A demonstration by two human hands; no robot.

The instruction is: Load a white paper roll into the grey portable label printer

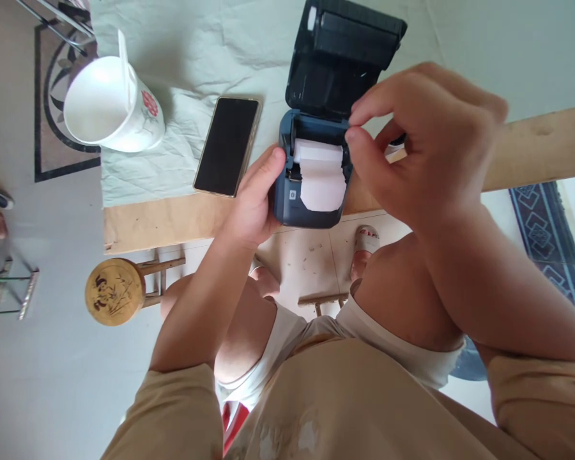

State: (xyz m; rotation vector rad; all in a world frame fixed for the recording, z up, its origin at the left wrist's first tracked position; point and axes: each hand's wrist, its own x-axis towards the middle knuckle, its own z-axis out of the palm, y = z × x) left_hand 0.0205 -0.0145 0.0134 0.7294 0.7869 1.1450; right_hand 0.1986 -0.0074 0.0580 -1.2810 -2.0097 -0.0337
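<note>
We find the boxy dark-blue plastic printer (316, 121), long axis outward, clasped by the left hand (256, 198); the right hand (424, 137), perhaps pinching, meets its right side.

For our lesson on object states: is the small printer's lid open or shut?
Open: the lid is folded back, exposing the white paper inside.

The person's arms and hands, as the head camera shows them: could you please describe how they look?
The left hand and right hand are bare, with no gloves, watch or bracelet showing. The tan left sleeve and matching right sleeve are short and creased, with no markings visible.
</note>
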